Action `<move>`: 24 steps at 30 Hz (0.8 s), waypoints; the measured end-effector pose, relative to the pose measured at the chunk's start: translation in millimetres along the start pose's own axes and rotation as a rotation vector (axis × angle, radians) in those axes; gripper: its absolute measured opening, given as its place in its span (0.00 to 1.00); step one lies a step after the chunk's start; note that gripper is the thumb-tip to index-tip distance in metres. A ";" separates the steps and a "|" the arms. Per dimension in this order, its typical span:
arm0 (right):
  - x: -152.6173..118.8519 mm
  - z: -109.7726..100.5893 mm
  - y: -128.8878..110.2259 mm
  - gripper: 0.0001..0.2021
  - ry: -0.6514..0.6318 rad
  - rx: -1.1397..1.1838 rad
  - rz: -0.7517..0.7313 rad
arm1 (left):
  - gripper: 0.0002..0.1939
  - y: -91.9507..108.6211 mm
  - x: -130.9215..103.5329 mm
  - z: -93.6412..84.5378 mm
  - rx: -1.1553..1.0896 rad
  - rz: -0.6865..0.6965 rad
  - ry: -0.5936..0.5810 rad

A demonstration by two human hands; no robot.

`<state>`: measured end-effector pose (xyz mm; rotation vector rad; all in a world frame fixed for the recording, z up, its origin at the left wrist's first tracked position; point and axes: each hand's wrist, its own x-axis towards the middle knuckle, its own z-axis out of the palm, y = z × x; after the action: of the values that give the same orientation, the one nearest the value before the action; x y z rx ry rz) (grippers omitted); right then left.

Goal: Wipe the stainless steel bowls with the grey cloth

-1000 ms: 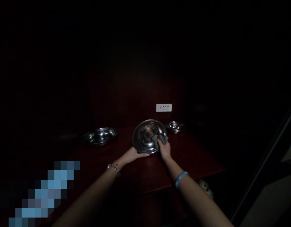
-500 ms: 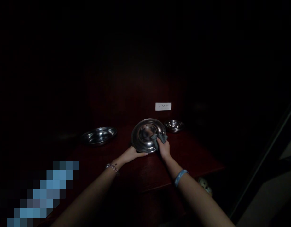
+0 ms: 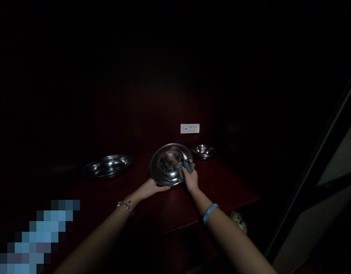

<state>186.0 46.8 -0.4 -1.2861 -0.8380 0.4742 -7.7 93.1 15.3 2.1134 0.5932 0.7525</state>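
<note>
A round, shiny metal plate [image 3: 169,160] is tilted up toward me above the dark red table [image 3: 178,211]. My left hand [image 3: 151,188] grips its lower left rim, thumb along the front edge and the other fingers hidden behind. Bunched in my right hand [image 3: 190,179] is a grey cloth [image 3: 184,167], pressed against the plate's right side. Behind and to the right of the plate sit small metal bowls [image 3: 203,151], seemingly stacked. To the left lies a wide, shallow metal dish [image 3: 109,166].
A white wall socket [image 3: 189,128] is set in the dark red back wall. The table's front edge runs below my right forearm, with a pale spotted object [image 3: 238,222] under it. A dark frame [image 3: 309,175] slants along the right side. Much of the surroundings is too dark to make out.
The whole view has shifted, so the scene lies slightly further left. Both hands keep their hold, and the cloth stays at about the same spot on the plate.
</note>
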 end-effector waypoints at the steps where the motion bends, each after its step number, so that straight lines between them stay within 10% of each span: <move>1: 0.5 0.5 0.2 0.16 -0.006 0.011 -0.002 | 0.35 0.3 0.1 -0.6 0.002 -0.007 -0.005; 24: 0.4 -2.7 -0.1 0.19 -0.007 -0.001 -0.008 | 0.27 7.4 -3.2 1.5 -0.021 0.010 -0.020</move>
<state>188.3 45.4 -0.4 -1.2816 -0.8490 0.4719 -7.8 86.0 19.5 2.1034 0.5615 0.7398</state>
